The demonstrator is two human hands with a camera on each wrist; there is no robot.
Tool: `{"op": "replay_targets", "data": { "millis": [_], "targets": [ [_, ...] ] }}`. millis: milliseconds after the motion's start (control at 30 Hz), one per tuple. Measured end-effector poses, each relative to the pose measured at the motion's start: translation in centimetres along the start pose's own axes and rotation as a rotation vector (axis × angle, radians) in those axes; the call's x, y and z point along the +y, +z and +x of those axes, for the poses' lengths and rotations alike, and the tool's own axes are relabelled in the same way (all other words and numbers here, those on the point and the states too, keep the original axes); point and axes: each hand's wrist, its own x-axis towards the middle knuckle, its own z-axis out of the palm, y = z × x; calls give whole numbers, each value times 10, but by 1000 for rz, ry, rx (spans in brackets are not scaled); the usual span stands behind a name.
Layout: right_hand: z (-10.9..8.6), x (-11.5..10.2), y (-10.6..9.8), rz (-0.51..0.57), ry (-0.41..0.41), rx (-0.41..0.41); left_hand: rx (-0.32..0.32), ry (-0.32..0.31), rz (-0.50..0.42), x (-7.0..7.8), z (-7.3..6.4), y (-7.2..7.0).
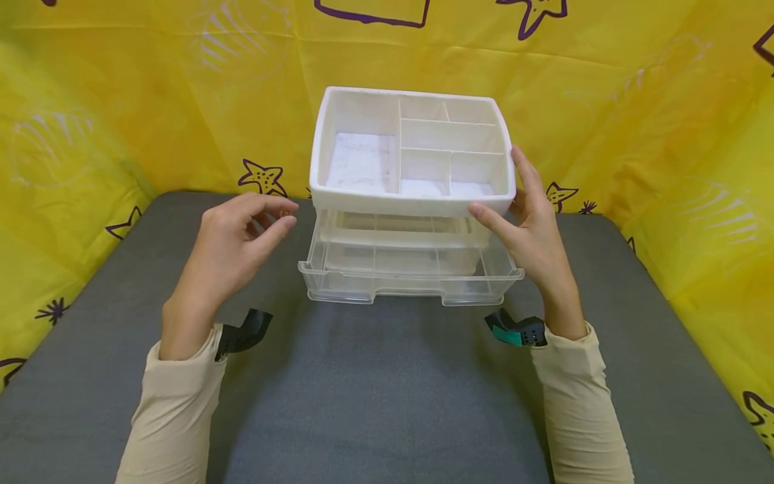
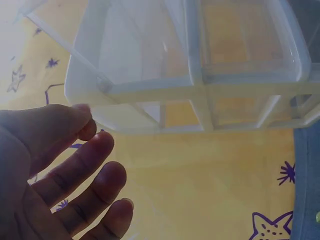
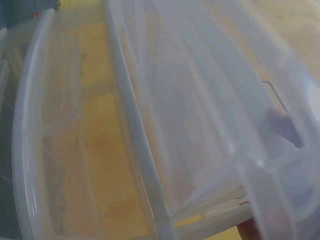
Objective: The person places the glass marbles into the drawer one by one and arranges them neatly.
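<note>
A small plastic drawer organizer [image 1: 413,205] stands in the middle of the head view. Its white top tray [image 1: 363,161] is split into several compartments. Below it, a clear drawer [image 1: 411,286] juts out toward me. My right hand [image 1: 535,232] grips the top tray's right end, thumb on the front edge and fingers around the side. In the right wrist view, the translucent frame [image 3: 140,150] hides most of that hand. My left hand [image 1: 232,235] hovers beside the organizer's left side, fingers loosely bent. Nothing plainly shows between its thumb and fingers [image 2: 112,180].
The organizer is over a grey cloth-covered table [image 1: 387,403]. A yellow cloth [image 1: 181,121] with purple starfish drawings rises behind and along both sides. Dark straps [image 1: 244,333] stick out at both wrists from the cream sleeves [image 1: 175,417].
</note>
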Motion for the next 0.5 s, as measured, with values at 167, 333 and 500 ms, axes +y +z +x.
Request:
{"op": "replay_targets", "data": {
  "millis": [167,333,500],
  "targets": [
    [0,0,0,3,0,1,61,29,-24,4,1,0],
    [0,0,0,-8,7,3,81,66,-36,9,1,-1],
    [0,-1,0,-2,8,3,96,109,-47,15,0,0]
  ]
}}
